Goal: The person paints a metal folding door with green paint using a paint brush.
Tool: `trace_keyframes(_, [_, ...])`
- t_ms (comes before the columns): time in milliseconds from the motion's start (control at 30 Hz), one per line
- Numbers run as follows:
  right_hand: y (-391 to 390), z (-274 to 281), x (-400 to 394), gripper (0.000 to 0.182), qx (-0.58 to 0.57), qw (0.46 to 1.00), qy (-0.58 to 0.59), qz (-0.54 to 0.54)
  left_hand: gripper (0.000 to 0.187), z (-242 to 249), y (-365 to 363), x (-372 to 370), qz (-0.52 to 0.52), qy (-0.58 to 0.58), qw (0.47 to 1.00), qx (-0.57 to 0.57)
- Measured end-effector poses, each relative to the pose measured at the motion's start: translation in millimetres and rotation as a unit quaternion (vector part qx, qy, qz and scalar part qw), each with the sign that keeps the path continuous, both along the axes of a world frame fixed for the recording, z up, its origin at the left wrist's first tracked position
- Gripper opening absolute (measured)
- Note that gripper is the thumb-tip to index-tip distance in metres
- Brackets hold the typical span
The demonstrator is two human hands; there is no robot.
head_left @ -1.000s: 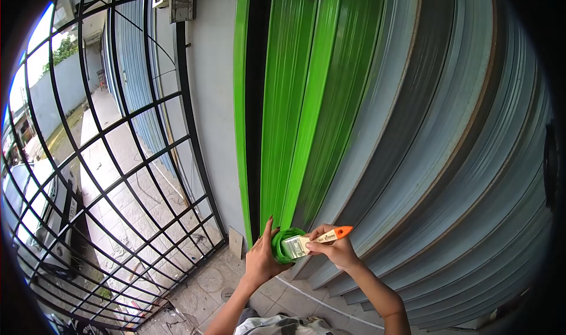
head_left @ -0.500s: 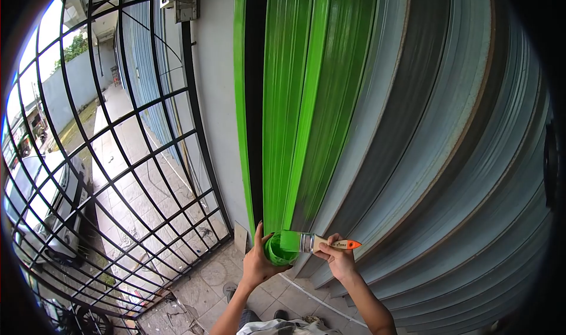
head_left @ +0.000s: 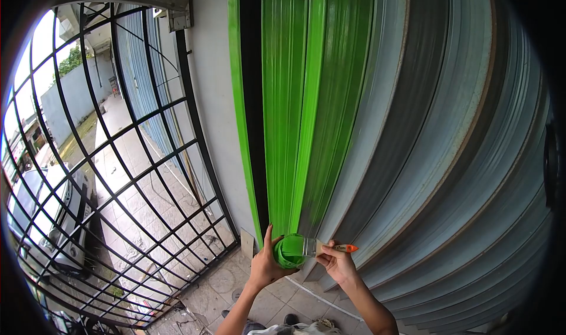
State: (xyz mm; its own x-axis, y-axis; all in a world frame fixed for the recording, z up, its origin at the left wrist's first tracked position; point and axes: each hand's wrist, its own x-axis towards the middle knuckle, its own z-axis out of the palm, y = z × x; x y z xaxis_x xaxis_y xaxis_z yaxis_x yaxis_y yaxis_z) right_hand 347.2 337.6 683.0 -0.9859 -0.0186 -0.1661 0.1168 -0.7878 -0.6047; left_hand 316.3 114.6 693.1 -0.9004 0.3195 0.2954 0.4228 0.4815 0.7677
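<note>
My left hand [head_left: 265,268] is wrapped round a small paint pot [head_left: 288,263] that is smeared green inside and out. In my right hand [head_left: 339,265] is a flat paintbrush [head_left: 310,248], gripped by its pale handle with an orange tip. The brush lies almost level, its green-loaded bristles over the pot's mouth and overlapping the rim. Just beyond both hands rises a folding metal shutter [head_left: 338,105]. Its left panels [head_left: 284,99] are coated in glossy green, while those to the right are grey.
Left of the shutter is a pale wall [head_left: 213,87], then a black barred gate [head_left: 197,120]. A white car [head_left: 56,208] is parked beyond the bars. Underfoot are floor tiles [head_left: 268,305], with my shoes at the bottom edge. A thin pale strip crosses the floor near the shutter's foot.
The brush has moved left relative to the pot, its bristles now farther over the mouth. Both hands sit slightly lower in view, and the left hand with the pot is farther right.
</note>
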Motion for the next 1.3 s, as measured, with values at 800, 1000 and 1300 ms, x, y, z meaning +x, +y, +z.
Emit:
trace_keyframes(800, [39,-192,-110,0.018,0.810,0.338,0.444,-0.180,0.140,-67,-64,8,0.054,-0.130,0.987,0.080])
trace_keyframes(1000, [38,-6,-140,0.021,0.764,0.287,0.498,-0.294,0.137,-57,-54,21,0.060,-0.112,0.990,0.055])
trace_keyframes(1300, [45,-53,-143,0.023,0.773,0.273,0.478,-0.316,0.139,-42,-55,31,0.049,-0.103,0.992,0.053])
